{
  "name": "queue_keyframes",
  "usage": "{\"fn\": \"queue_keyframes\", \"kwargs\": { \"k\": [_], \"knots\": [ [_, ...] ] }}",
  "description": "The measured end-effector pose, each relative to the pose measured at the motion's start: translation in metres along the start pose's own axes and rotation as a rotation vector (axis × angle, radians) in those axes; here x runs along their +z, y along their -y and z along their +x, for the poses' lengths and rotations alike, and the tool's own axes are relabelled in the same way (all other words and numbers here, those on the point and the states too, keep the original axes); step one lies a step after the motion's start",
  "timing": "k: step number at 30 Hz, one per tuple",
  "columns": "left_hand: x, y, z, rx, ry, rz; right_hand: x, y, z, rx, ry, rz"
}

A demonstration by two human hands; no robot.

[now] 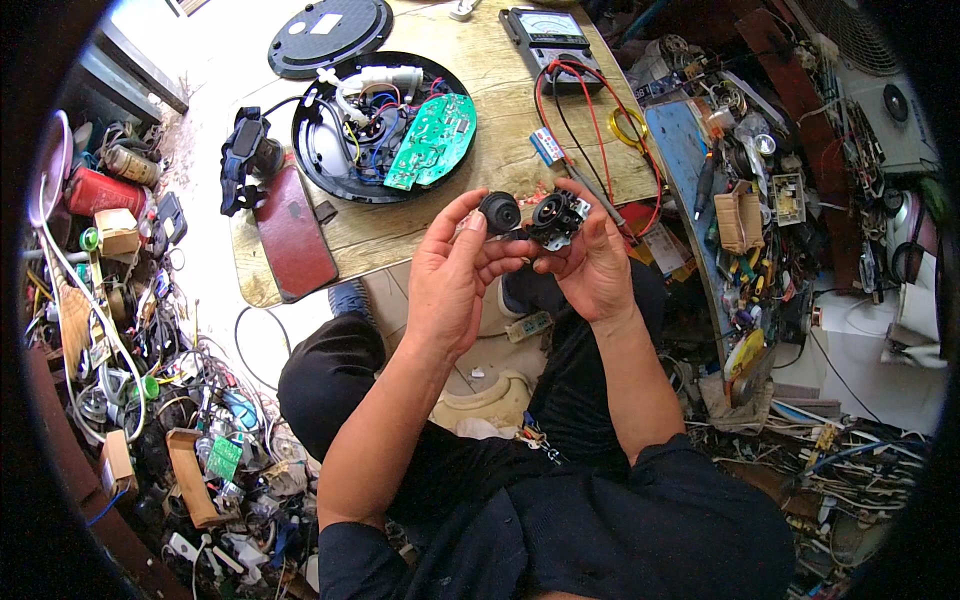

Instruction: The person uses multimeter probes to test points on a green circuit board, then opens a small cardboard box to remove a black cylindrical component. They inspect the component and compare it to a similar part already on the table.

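My left hand (450, 275) grips a small round black wheel-like part (499, 212) between thumb and fingers. My right hand (595, 262) holds a black motor assembly (556, 217) with a metal bracket, touching the round part. Both hands are raised above my lap, just in front of the low wooden table (480, 100). Behind them on the table lies an opened round black appliance base (330, 150) with a green circuit board (432, 138), coloured wires and a white pump-like piece (378, 78).
A round black cover (328, 32) and an analogue multimeter (550, 40) with red and black leads sit at the table's far side. A dark red case (293, 235) and a headlamp (247, 152) lie at the left. Piles of wires and parts crowd the floor on both sides.
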State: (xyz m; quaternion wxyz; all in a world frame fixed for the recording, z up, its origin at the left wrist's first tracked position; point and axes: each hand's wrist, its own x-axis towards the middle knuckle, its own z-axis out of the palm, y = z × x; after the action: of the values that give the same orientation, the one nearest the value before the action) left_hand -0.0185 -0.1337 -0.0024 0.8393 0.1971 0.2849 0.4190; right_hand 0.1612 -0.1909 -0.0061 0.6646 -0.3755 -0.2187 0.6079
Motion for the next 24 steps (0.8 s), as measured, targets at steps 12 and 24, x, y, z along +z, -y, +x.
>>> {"fn": "queue_keyframes", "kwargs": {
  "k": [12,24],
  "knots": [
    [0.001,0.0,0.0,-0.001,-0.041,-0.007,0.004,0.0,-0.001,0.003,0.025,0.0],
    [0.002,-0.001,-0.002,0.009,-0.009,-0.035,-0.001,0.012,0.001,0.021,0.146,0.183]
  ]
}}
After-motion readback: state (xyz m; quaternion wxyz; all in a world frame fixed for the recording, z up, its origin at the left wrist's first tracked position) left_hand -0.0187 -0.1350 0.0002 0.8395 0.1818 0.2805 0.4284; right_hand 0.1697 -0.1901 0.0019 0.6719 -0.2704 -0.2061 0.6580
